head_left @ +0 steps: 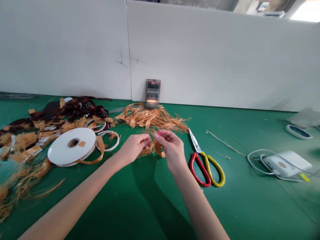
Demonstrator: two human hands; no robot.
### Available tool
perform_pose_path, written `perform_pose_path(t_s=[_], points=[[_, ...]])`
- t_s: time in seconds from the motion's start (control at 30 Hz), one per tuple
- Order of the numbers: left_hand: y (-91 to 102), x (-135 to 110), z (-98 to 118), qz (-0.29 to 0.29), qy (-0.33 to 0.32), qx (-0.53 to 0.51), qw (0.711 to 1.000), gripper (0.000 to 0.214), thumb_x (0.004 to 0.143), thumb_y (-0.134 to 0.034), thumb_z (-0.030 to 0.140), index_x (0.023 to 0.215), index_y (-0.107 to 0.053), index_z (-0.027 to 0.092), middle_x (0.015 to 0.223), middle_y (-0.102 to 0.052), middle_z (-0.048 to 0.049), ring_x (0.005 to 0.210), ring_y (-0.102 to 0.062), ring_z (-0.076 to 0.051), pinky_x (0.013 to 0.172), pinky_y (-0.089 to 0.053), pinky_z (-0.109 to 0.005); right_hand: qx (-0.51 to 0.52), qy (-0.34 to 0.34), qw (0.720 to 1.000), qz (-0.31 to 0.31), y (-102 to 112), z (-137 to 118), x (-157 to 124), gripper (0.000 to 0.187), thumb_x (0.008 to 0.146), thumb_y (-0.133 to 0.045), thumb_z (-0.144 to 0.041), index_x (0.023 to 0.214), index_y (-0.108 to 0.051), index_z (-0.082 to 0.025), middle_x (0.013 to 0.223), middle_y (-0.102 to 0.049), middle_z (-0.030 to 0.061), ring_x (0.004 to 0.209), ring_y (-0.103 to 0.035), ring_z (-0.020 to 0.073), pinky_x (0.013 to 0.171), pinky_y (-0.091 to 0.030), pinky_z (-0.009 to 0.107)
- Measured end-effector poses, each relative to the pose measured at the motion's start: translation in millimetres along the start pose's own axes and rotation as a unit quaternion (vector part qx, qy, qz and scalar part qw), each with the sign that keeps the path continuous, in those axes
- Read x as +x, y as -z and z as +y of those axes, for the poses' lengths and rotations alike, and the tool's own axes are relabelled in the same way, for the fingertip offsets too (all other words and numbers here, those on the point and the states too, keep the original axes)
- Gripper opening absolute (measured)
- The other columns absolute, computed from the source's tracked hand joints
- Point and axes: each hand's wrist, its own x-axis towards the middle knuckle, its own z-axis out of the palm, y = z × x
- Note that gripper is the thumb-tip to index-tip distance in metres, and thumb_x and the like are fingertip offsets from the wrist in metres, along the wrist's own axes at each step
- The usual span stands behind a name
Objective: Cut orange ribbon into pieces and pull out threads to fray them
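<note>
Over the green table [148, 207], my left hand [134, 147] and my right hand [171, 148] meet near the middle. Both are closed in a pinch on a short orange ribbon piece [159, 149] with frayed fibres hanging between them. A heap of frayed orange ribbon strands [151, 117] lies just behind the hands. Scissors [205, 163] with one red and one yellow handle rest right of my right hand. A white ribbon spool [72, 146] with a loose orange ribbon tail lies left of my left hand.
Dark brown ribbon [75, 108] and more frayed orange scraps [16, 143] cover the left side. A small dark box [152, 94] leans on the white partition [208, 54]. At the right lie a white device with cables [283, 163] and ribbon rings [298, 132].
</note>
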Motion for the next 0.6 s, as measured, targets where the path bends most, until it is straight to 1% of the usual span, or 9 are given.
perform_pose_path(t_s=[0.1, 0.27, 0.37, 0.43, 0.47, 0.5, 0.53, 0.57, 0.6], points=[[2.9, -1.5, -1.7, 0.023, -0.006, -0.031, 0.999, 0.025, 0.083, -0.050, 0.026, 0.060, -0.054, 0.019, 0.057, -0.049, 0.0027, 0.057, -0.044, -0.013, 0.059, -0.033, -0.025, 0.017, 0.005, 0.999, 0.032, 4.3, 3.8, 5.4, 0.033, 0.046, -0.087, -0.022, 0.072, -0.068, -0.016, 0.073, -0.071, 0.0002, 0.070, -0.067, 0.0116, 0.069, -0.052, 0.023], [8.6, -3.3, -6.3, 0.082, -0.031, -0.100, 0.991, 0.026, 0.086, -0.049, 0.028, 0.061, -0.050, 0.019, 0.062, -0.047, 0.0018, 0.061, -0.043, -0.013, 0.064, -0.036, -0.026, 0.023, 0.027, 0.995, 0.094, 15.5, 7.1, 12.0, 0.033, 0.044, -0.088, -0.022, 0.069, -0.067, -0.016, 0.069, -0.069, -0.0017, 0.065, -0.064, 0.0098, 0.065, -0.051, 0.021], [9.1, -5.0, -7.5, 0.119, -0.042, -0.180, 0.975, 0.025, 0.086, -0.052, 0.026, 0.061, -0.050, 0.019, 0.075, -0.051, -0.0006, 0.073, -0.048, -0.013, 0.072, -0.040, -0.025, 0.021, 0.037, 0.993, 0.112, 20.8, 8.2, 13.8, 0.033, 0.043, -0.089, -0.023, 0.066, -0.066, -0.017, 0.068, -0.068, -0.0023, 0.064, -0.063, 0.0095, 0.063, -0.051, 0.021], [8.6, -5.9, -6.9, 0.114, -0.040, -0.296, 0.948, 0.023, 0.083, -0.057, 0.020, 0.061, -0.053, 0.017, 0.091, -0.056, -0.0030, 0.088, -0.051, -0.014, 0.082, -0.042, -0.024, 0.019, 0.038, 0.993, 0.112, 22.0, 9.2, 14.3, 0.034, 0.042, -0.090, -0.023, 0.066, -0.066, -0.016, 0.067, -0.068, -0.0019, 0.064, -0.063, 0.0102, 0.061, -0.051, 0.022], [8.4, -6.2, -6.1, 0.099, -0.032, -0.365, 0.925, 0.022, 0.082, -0.059, 0.017, 0.061, -0.054, 0.016, 0.095, -0.057, -0.0039, 0.094, -0.053, -0.014, 0.086, -0.042, -0.024, 0.019, 0.037, 0.993, 0.111, 21.8, 9.7, 14.5, 0.034, 0.042, -0.090, -0.023, 0.066, -0.067, -0.016, 0.067, -0.068, -0.0017, 0.064, -0.063, 0.0104, 0.061, -0.051, 0.022], [8.3, -6.5, -4.9, 0.083, -0.020, -0.433, 0.897, 0.023, 0.082, -0.058, 0.013, 0.060, -0.054, 0.016, 0.093, -0.058, -0.0043, 0.094, -0.054, -0.014, 0.089, -0.043, -0.024, 0.020, 0.036, 0.993, 0.110, 21.2, 10.1, 14.6, 0.034, 0.042, -0.089, -0.023, 0.066, -0.067, -0.016, 0.067, -0.068, -0.0017, 0.064, -0.063, 0.0104, 0.061, -0.050, 0.022], [8.2, -6.8, -3.6, 0.067, -0.003, -0.490, 0.869, 0.024, 0.083, -0.056, 0.010, 0.060, -0.053, 0.015, 0.085, -0.058, -0.0036, 0.089, -0.057, -0.012, 0.087, -0.045, -0.024, 0.022, 0.033, 0.993, 0.109, 20.2, 10.4, 14.6, 0.033, 0.042, -0.089, -0.023, 0.066, -0.067, -0.016, 0.067, -0.068, -0.0018, 0.063, -0.063, 0.0103, 0.061, -0.050, 0.022], [8.1, -7.1, -2.2, 0.058, 0.017, -0.534, 0.843, 0.026, 0.084, -0.054, 0.006, 0.059, -0.051, 0.015, 0.075, -0.055, -0.0015, 0.077, -0.057, -0.009, 0.079, -0.048, -0.021, 0.024, 0.028, 0.994, 0.107, 19.0, 10.2, 14.5, 0.033, 0.042, -0.089, -0.023, 0.065, -0.067, -0.016, 0.066, -0.068, -0.0019, 0.063, -0.063, 0.0102, 0.060, -0.050, 0.021], [7.9, -7.5, -1.1, 0.052, 0.038, -0.563, 0.824, 0.027, 0.085, -0.051, 0.004, 0.059, -0.049, 0.015, 0.068, -0.050, 0.0010, 0.062, -0.054, -0.006, 0.067, -0.048, -0.017, 0.027, 0.021, 0.994, 0.104, 17.5, 9.7, 14.3, 0.033, 0.041, -0.089, -0.023, 0.064, -0.067, -0.016, 0.065, -0.067, -0.0020, 0.063, -0.063, 0.0103, 0.060, -0.049, 0.021]])
